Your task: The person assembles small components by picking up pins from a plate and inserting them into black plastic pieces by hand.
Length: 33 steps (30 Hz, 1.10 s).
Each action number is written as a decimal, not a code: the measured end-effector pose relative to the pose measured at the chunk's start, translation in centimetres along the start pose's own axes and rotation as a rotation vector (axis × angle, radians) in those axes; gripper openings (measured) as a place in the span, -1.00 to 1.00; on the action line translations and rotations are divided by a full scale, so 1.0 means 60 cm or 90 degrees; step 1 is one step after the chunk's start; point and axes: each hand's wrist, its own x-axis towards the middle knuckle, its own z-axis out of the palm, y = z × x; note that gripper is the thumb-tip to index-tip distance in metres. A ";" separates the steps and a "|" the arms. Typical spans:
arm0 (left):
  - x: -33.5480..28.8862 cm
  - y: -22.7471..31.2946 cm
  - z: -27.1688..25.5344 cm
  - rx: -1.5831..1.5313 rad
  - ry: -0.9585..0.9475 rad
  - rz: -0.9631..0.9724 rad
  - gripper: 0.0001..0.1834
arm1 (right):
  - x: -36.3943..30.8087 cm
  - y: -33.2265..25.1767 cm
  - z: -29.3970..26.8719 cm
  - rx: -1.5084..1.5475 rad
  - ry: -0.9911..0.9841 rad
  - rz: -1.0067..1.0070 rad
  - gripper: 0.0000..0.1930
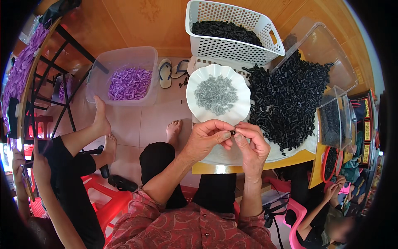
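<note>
My left hand point(210, 136) and my right hand point(253, 146) meet just over the near side of a white scalloped plate. Between their fingertips is a small black tube-like piece point(233, 133), mostly covered by the fingers. Left thumb and forefinger pinch it from one side. The right thumb and fingers close around its other end; whether they also hold a clear piece I cannot tell. The plate point(245, 79) carries a heap of small clear pieces point(215, 94). To its right spreads a large pile of short black tube-like pieces point(286, 99).
Behind the plate stands a white perforated basket point(232, 49) of black pieces. A clear bin point(331, 54) lies tipped at the back right. The yellow table's front edge point(253, 168) runs below my hands. A floor tub point(151, 74) holds purple pieces. Other people sit left and right.
</note>
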 end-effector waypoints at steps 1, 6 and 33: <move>0.000 0.001 0.000 0.000 -0.001 -0.001 -0.82 | 0.000 -0.002 -0.001 -0.019 -0.009 -0.006 -0.84; -0.002 0.007 0.002 0.072 -0.023 0.007 -0.81 | -0.005 -0.009 -0.007 -0.014 -0.026 0.023 -0.84; -0.001 0.005 0.006 0.106 -0.132 -0.143 -0.84 | -0.030 0.036 -0.077 -0.399 0.142 -0.014 -0.87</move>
